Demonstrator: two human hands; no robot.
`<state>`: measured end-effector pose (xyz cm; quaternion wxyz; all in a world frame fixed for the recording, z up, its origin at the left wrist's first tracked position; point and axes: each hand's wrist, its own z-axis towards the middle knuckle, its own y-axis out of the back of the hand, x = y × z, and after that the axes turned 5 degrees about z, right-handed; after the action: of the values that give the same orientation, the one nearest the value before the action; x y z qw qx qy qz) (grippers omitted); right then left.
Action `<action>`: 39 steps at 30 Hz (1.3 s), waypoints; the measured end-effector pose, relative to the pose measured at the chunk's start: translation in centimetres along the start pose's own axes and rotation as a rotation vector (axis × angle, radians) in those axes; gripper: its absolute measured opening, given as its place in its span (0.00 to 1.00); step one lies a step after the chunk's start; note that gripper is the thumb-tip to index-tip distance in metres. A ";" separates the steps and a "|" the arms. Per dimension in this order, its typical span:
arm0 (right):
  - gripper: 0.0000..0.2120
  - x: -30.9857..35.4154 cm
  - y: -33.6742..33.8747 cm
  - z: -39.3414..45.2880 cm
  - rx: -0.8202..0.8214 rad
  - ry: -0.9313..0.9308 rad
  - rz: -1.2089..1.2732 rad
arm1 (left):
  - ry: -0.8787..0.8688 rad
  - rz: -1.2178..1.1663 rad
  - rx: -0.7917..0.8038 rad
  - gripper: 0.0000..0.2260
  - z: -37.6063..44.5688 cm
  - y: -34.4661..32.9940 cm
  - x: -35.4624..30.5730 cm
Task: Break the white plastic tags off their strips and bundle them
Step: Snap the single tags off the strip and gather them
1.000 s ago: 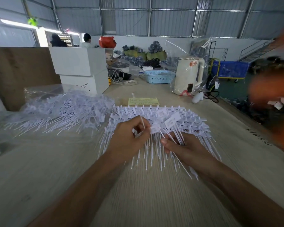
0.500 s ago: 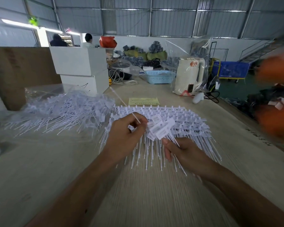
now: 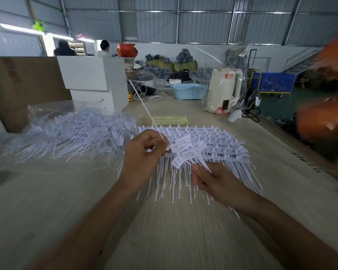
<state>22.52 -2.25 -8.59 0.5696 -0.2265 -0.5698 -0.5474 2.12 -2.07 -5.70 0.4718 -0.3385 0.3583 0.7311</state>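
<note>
Strips of white plastic tags (image 3: 219, 151) lie stacked on the table in front of me, tails pointing toward me. My left hand (image 3: 144, 158) pinches a single tag (image 3: 144, 106) whose thin tail sticks up and away to the upper left. My right hand (image 3: 217, 182) grips a small bundle of loose tags (image 3: 185, 151) by their tails, the flat heads fanned out between both hands. A loose heap of separated tags (image 3: 76, 133) lies on clear plastic to the left.
Two stacked white boxes (image 3: 94, 84) and a brown cardboard box (image 3: 18, 88) stand behind the heap. A yellow paper slip (image 3: 171, 120), a blue basket (image 3: 187, 91) and a bagged white kettle (image 3: 223, 90) sit farther back. The table edge (image 3: 293, 141) runs along the right.
My left hand has pulled one tag free and swung its tail up and leftward. The right hand's bundle has tilted so its heads fan out toward the left hand.
</note>
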 end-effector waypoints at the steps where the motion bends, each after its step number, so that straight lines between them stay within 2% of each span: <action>1: 0.20 -0.1 0.0 0.0 -0.002 -0.005 0.001 | 0.012 -0.026 -0.004 0.07 0.0 0.0 0.0; 7: 0.20 -0.4 0.0 0.1 0.005 -0.017 -0.028 | 0.128 -0.123 -0.045 0.04 0.0 0.0 0.0; 14: 0.20 0.1 0.0 -0.2 0.051 -0.019 -0.035 | 0.241 -0.255 -0.058 0.06 0.0 0.1 0.3; 17: 0.20 0.3 0.1 -0.4 0.091 -0.026 -0.098 | 0.387 -0.430 -0.211 0.04 0.9 1.0 1.0; 19: 0.20 0.2 0.3 -0.5 0.086 -0.047 -0.087 | 0.404 -0.418 -0.331 0.04 1.7 2.3 1.8; 22: 0.21 0.2 0.2 -0.5 0.024 -0.098 0.025 | 0.235 -0.171 -0.342 0.02 1.9 3.0 2.6; 25: 0.19 0.5 0.2 -0.3 0.002 -0.157 0.237 | -0.007 0.058 -0.232 0.06 1.3 1.9 2.4; 29: 0.18 0.9 0.6 -0.4 -0.013 -0.254 0.426 | -0.455 0.381 -0.110 0.11 -0.1 -0.1 1.3; 33: 0.21 1.5 0.5 -0.5 -0.025 -0.289 0.532 | -0.715 0.562 0.056 0.11 -2.0 -2.2 1.0; 36: 0.22 2.0 0.2 -0.7 0.032 -0.273 0.520 | -0.793 0.653 0.017 0.18 -2.3 -2.7 0.6; 39: 0.21 2.1 -0.2 -0.8 0.080 -0.227 0.485 | -0.794 0.677 -0.034 0.14 -2.4 -2.5 0.6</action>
<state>22.13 -3.80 -7.03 0.6250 -0.3934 -0.5804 -0.3431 4.63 -3.04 -7.91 0.3030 0.0917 0.2292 0.9205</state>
